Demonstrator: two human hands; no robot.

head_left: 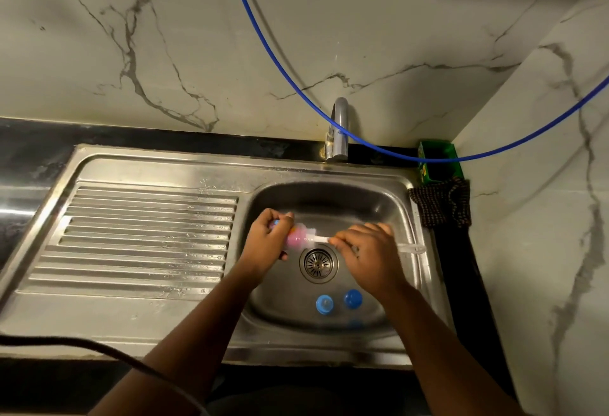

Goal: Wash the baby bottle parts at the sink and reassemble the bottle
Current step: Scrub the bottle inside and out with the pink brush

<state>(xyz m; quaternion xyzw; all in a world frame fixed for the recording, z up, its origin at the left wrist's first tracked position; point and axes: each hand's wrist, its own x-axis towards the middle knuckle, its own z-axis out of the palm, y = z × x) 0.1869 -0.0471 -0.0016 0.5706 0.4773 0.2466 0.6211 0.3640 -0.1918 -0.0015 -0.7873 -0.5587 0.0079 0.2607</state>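
Note:
Over the steel sink basin (379, 208), my left hand (267, 244) grips the clear baby bottle (295, 237), which lies on its side with its mouth pointing right. A pink brush head shows inside it. My right hand (369, 252) pinches the white bottle brush handle (318, 239), whose clear end (412, 248) sticks out to the right of the hand. On the basin floor near the front lie a blue collar with a nipple (324, 304) and a blue cap (353, 298). The bottle's base is hidden by my left fingers.
The grey faucet (341, 129) stands behind the basin, no water visible. A ribbed drainboard (145, 234) lies to the left. A drain strainer (318, 264) sits mid-basin. A green box (436, 160) and dark checked cloth (441, 201) occupy the right corner. A blue hose (296, 76) hangs across the wall.

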